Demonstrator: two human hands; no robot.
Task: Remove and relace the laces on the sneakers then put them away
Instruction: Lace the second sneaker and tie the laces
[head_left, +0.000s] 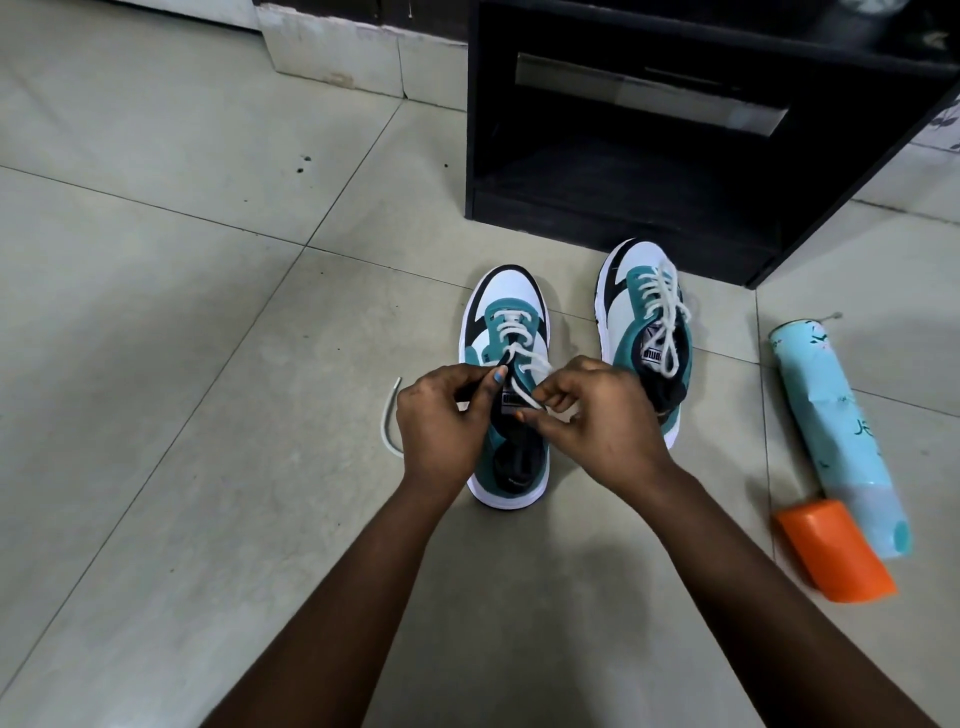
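Observation:
Two white, teal and black sneakers stand on the tiled floor, toes pointing away from me. The left sneaker (506, 312) has its white lace (511, 338) threaded through the lower eyelets only. My left hand (441, 421) pinches the sneaker's left eyelet edge beside the tongue. My right hand (592, 415) pinches the lace over the tongue. A loose lace end (388, 421) trails on the floor left of my left hand. The right sneaker (647, 322) is laced to the top, with a loop lying over its tongue.
A black cabinet (675, 218) with an open lower shelf stands just behind the sneakers. On the floor to the right lie a light blue cylindrical bottle (826, 415) and an orange cap (836, 551) beside its near end. A wall base runs along the back left.

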